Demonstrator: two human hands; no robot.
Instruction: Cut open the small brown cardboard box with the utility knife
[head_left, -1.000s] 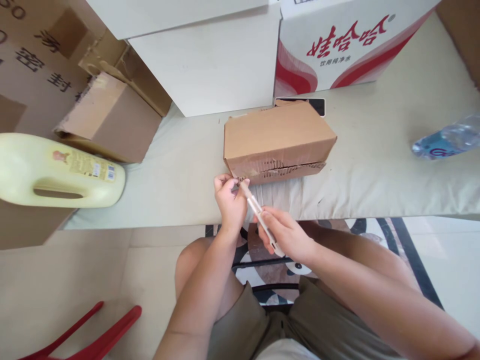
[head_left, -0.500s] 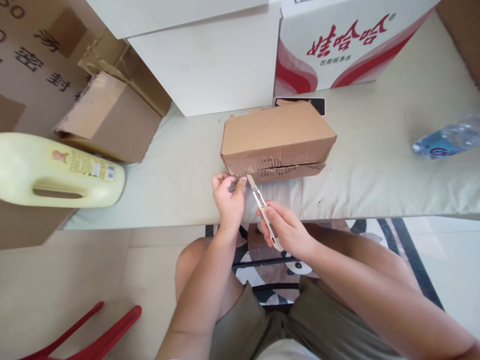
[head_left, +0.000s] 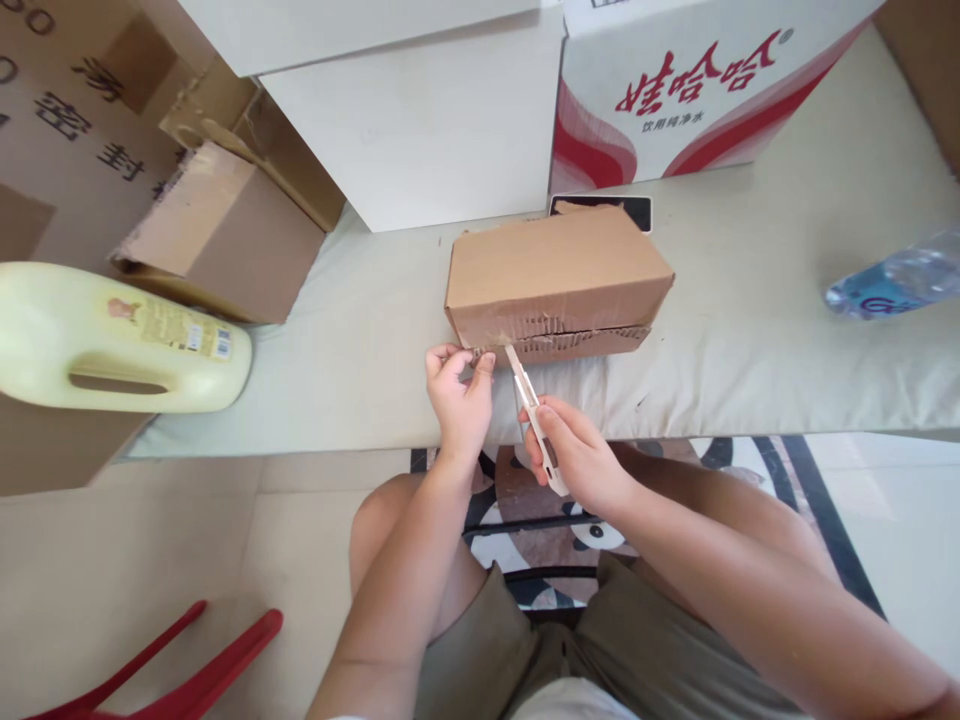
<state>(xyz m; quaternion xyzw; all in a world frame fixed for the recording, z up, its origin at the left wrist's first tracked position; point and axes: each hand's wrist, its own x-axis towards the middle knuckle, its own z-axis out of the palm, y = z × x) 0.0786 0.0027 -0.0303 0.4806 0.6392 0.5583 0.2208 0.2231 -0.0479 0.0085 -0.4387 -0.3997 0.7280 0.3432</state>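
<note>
Just above the middle of the frame, a small cardboard box point(head_left: 556, 275) is lying on a pale padded surface point(head_left: 750, 340), and the left hand point(head_left: 459, 400) is pinching the torn corrugated edge at the box's lower left corner between thumb and fingertips. The right hand point(head_left: 574, 455) is closing its fingers around the handle of a utility knife point(head_left: 534, 415), whose tip is touching the box's ragged lower seam just right of the left hand's fingers. A yellow jug point(head_left: 120, 340) is lying at the left edge of the frame, a water bottle point(head_left: 892, 275) at the right edge.

Brown cardboard box point(head_left: 555, 262), cream cutter point(head_left: 534, 415)
</note>
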